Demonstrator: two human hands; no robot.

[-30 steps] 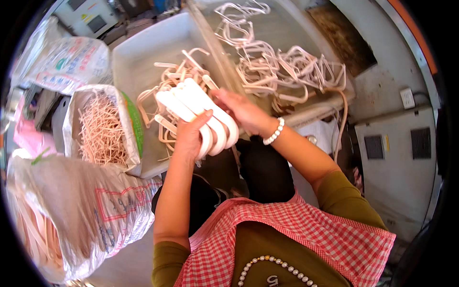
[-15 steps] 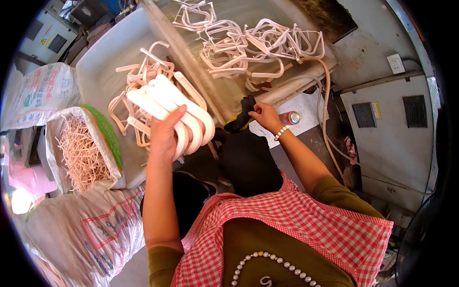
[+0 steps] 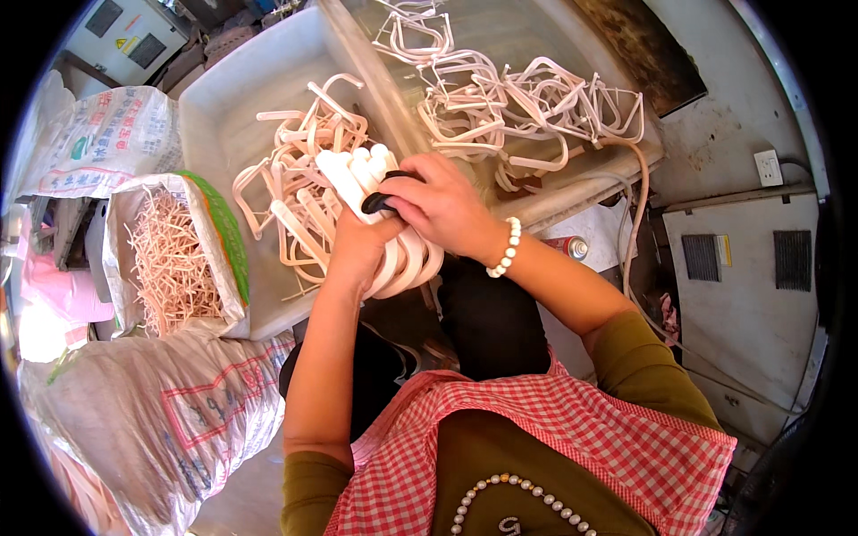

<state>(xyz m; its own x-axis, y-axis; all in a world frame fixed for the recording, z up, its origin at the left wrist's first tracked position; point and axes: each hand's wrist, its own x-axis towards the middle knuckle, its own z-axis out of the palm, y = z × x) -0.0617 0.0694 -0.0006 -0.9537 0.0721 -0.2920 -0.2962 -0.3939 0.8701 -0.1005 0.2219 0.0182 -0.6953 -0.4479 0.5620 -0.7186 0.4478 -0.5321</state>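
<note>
My left hand [image 3: 356, 246] grips a stacked bundle of white curved plastic pieces [image 3: 375, 214] from below. My right hand [image 3: 438, 207], with a pearl bracelet at the wrist, presses a small black tool [image 3: 382, 202] against the top of that bundle. Both hands meet over the near edge of a grey tray [image 3: 223, 125] holding several loose pale plastic frame pieces [image 3: 295, 179]. A second pile of tangled white frame pieces [image 3: 518, 98] lies in the tray to the right.
An open sack of thin pale plastic strips [image 3: 174, 259] stands at the left, with woven sacks [image 3: 107, 143] behind and a large one [image 3: 152, 420] below it. A spray can [image 3: 565, 246] lies under the right tray. A grey cabinet [image 3: 751, 268] stands right.
My right hand came back from the right tray's edge with the black tool and now rests on the bundle. My left hand kept its hold on the bundle.
</note>
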